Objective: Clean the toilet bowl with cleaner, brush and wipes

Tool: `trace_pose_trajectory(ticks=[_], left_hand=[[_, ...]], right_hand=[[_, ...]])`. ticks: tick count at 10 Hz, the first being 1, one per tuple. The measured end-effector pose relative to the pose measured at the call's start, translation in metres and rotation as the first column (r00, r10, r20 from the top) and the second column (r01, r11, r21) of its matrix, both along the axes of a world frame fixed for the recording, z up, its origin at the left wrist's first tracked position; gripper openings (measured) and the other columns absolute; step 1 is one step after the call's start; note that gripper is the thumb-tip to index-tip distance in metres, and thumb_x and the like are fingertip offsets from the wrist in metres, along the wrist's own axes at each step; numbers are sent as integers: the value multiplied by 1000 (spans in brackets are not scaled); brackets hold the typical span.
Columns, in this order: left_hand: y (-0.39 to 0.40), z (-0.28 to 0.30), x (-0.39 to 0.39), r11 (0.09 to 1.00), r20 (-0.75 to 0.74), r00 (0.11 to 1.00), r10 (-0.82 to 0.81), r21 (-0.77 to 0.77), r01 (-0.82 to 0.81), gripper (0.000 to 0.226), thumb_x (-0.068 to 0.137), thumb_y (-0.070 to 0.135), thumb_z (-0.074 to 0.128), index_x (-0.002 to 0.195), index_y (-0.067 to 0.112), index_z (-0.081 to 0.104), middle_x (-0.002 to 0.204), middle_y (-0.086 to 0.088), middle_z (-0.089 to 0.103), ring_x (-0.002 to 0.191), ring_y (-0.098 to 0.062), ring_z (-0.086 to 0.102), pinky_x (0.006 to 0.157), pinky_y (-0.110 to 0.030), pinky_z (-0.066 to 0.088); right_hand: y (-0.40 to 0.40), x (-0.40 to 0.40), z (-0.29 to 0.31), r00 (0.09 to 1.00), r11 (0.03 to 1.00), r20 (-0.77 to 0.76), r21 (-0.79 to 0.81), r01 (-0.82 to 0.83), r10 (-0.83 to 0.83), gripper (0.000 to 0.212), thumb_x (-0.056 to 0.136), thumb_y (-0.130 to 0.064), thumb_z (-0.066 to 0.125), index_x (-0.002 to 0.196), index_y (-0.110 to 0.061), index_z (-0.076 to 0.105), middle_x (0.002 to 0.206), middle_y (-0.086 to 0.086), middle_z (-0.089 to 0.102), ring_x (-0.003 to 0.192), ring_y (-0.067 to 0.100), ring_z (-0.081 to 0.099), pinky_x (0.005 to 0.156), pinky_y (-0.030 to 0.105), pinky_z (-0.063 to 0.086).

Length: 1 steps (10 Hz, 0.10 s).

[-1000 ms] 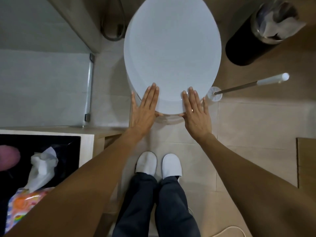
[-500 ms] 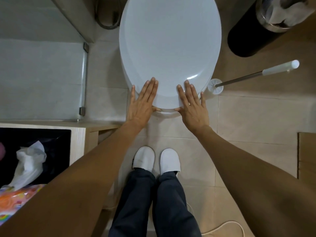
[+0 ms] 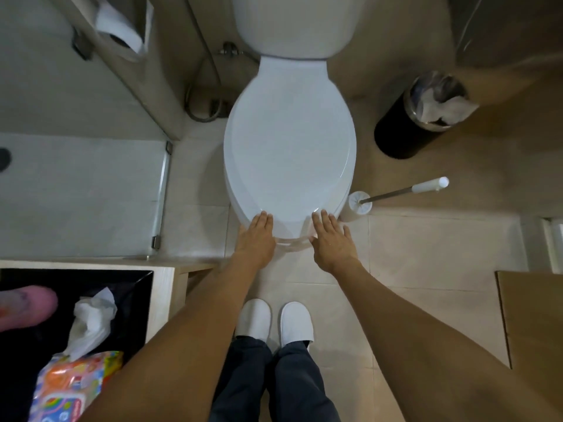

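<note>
Lid, closed on the bowl, long axis running straight away from the person toward the tank. Left hand and right hand lie flat at the lid's near edge, fingers straight and gripping nothing, equally near it. Brush stands just right of the lid; wipes sit well off to its near left.

No words or numbers can be read. The bright wipes pack has print, but it is too blurry.
</note>
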<state>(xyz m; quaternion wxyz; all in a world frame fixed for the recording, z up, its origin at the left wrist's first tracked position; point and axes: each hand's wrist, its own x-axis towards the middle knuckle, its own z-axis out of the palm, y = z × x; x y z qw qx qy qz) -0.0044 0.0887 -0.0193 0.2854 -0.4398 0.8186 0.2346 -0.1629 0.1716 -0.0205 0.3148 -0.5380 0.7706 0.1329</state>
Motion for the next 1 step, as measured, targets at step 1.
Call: trace_pose_trajectory(ticks=[1], left_hand=[[-5, 28, 8, 1000, 24, 1000, -2, -4, 2, 63, 103, 29, 31, 151, 6, -3, 160, -7, -6, 147, -21, -1, 116, -49, 7]], right_hand=[[-5, 0, 31, 1000, 1000, -13, -14, 20, -20, 60, 104, -33, 24, 153, -18, -8, 161, 3, -10, 148, 20, -8, 120, 44, 6]])
